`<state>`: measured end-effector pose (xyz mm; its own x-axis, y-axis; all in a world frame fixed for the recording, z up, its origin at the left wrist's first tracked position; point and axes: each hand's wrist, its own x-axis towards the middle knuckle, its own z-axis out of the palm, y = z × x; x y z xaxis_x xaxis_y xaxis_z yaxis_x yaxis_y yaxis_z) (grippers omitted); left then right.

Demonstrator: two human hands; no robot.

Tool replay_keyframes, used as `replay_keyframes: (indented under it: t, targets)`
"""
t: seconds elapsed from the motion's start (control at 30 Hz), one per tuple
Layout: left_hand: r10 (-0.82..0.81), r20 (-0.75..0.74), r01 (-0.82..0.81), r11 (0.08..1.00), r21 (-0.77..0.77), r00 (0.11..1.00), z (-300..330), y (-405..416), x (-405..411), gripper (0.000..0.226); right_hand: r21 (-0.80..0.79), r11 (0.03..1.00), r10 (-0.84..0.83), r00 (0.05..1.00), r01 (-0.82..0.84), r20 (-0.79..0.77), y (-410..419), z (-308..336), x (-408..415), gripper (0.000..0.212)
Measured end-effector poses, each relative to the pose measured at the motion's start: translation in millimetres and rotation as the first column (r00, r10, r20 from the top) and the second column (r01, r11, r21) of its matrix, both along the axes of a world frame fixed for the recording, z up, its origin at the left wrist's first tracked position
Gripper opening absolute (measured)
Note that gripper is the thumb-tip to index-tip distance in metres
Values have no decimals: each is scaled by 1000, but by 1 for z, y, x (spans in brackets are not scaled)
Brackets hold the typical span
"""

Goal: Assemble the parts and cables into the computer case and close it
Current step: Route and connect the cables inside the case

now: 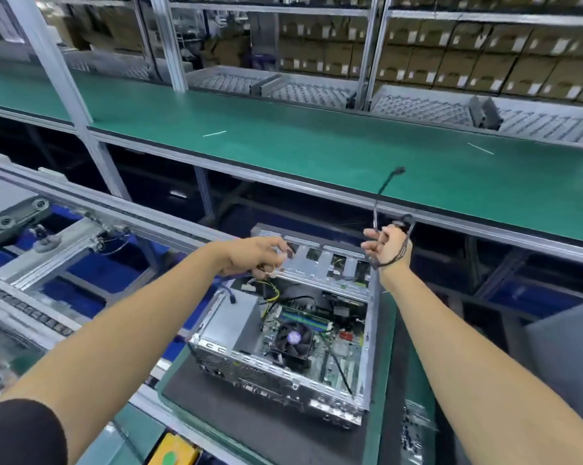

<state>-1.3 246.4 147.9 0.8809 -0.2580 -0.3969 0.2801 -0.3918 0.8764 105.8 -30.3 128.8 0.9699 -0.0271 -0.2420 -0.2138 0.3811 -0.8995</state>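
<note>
An open silver computer case [370, 333] lies on a dark mat, its motherboard and black CPU fan [293, 340] exposed. My left hand [253, 256] hovers over the case's far left corner, fingers curled around a small bunch of wires; yellow and black wires [271, 293] hang below it into the case. My right hand [387, 246] is raised above the far right corner and grips a thin black cable [385, 186], which rises above the fist to a small plug and loops round my wrist.
A green workbench [283, 135] runs across behind the case, with metal uprights [58, 82] and shelves of cardboard boxes beyond. A conveyor rail [82, 209] lies to the left. A yellow box with a green button [172, 451] sits near the bottom edge.
</note>
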Motion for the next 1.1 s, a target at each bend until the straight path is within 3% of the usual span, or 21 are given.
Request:
replay_keyframes:
  t: [0.1, 0.2, 0.33, 0.5, 0.63, 0.73, 1.1]
  targets:
    - [220, 80, -186, 933, -307, 972, -13, 16, 6, 8, -19, 999, 46, 997, -48, -68, 17, -22, -9, 43]
    - [339, 128, -240, 843, -482, 932, -17, 31, 20, 21, -56, 993, 94, 991, -100, -97, 28, -42, -16, 40]
    - [358, 139, -249, 833, -494, 923, -30, 44, 34, 29, -119, 992, 39, 998, -45, -49, 34, -74, -25, 40]
    - [291, 126, -182, 825, -535, 948, -49, 40, 37, 30, -273, 961, 50, 996, -30, 69, 30, -105, -30, 59]
    - [206, 9, -153, 750, -644, 978, -62, 32, 36, 27, -412, 911, 71, 987, -6, 143, 24, -107, -29, 48]
    - [157, -71, -161, 688, -708, 985, -70, 27, 33, 37, -410, 912, 45, 987, 22, 153, 20, -110, -28, 28]
    - [134, -102, -163, 608, -777, 986, -80, 17, 23, 25, -385, 922, 56, 973, 34, 222, 11, -116, -34, 25]
